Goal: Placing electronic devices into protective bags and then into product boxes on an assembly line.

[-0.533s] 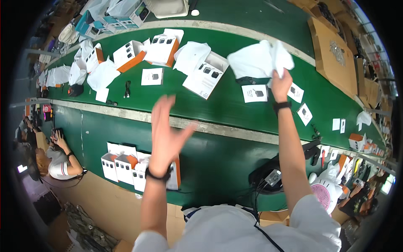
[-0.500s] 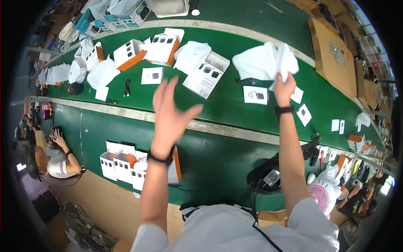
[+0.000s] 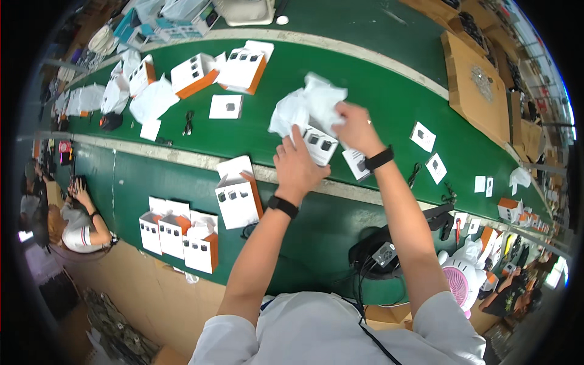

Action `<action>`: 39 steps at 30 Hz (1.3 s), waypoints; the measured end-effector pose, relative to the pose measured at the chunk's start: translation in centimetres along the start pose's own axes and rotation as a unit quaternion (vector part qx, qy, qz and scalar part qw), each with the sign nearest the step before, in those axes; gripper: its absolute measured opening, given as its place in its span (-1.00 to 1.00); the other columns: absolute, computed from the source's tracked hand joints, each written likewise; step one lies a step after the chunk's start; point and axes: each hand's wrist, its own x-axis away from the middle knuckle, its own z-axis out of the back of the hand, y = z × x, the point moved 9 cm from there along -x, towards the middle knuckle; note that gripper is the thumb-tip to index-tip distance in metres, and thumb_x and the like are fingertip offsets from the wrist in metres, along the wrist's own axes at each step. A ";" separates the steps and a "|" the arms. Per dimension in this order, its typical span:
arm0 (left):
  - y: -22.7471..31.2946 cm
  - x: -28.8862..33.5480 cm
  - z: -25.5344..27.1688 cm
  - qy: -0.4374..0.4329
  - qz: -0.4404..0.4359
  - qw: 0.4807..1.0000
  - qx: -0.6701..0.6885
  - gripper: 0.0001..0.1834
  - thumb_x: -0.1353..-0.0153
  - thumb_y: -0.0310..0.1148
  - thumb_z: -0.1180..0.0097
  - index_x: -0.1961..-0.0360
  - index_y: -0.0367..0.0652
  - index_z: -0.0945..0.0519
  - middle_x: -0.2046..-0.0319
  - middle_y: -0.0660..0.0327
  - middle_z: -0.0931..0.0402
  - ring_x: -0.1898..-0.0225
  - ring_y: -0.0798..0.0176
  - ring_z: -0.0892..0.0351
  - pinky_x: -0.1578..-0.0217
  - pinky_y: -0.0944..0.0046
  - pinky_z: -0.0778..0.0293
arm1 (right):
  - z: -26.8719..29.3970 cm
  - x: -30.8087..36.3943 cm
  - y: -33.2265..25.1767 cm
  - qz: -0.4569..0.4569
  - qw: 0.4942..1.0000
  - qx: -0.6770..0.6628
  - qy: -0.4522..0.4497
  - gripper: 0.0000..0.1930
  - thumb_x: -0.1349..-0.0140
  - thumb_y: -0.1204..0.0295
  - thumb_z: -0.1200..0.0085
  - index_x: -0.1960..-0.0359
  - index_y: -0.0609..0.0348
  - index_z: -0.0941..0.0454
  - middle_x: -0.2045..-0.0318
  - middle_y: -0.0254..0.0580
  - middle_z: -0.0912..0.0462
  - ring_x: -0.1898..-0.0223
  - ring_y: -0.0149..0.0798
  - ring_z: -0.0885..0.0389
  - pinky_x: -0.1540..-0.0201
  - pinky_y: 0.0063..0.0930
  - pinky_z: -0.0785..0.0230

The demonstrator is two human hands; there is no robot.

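Note:
My left hand (image 3: pixel 298 167) is closed round the near side of an open white printed box (image 3: pixel 319 145), its thumb at the bottom corner. My right hand (image 3: pixel 359 129) pinches a crumpled white plastic bag (image 3: pixel 323 100) at the box's opening. Its fingertips are partly hidden against the bag. Another white bag (image 3: pixel 287 114) lies against the box's left side. Beneath my right wrist is a white booklet (image 3: pixel 355 164), partly covered. A black cable (image 3: pixel 415 174) lies to the right of it.
On the green belt, open boxes (image 3: pixel 244 68) with orange sides stand at the back left, near a booklet (image 3: pixel 225 106) and a coiled cable (image 3: pixel 188 123). Several boxes (image 3: pixel 199 250) stand on the nearer bench. A black bag (image 3: pixel 371 249) and a pink fan (image 3: pixel 457 285) are at right.
My right hand has brought the white bag leftward to the box. My left hand has moved right and taken hold of the box. Items on the belt have shifted slightly.

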 end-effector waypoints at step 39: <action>-2.2 36.8 6.3 0.100 -0.331 0.937 -0.039 0.13 0.39 -0.10 -0.51 -0.26 -0.23 -0.22 -0.17 -0.26 -0.11 -0.17 -0.30 -0.19 -0.14 -0.17 -0.18 | -3.0 38.9 -19.7 -0.082 0.988 0.041 0.124 -0.66 -0.01 0.41 -0.16 0.13 0.15 -0.48 0.17 -0.11 -0.46 0.16 -0.07 -0.56 0.21 -0.28 -0.49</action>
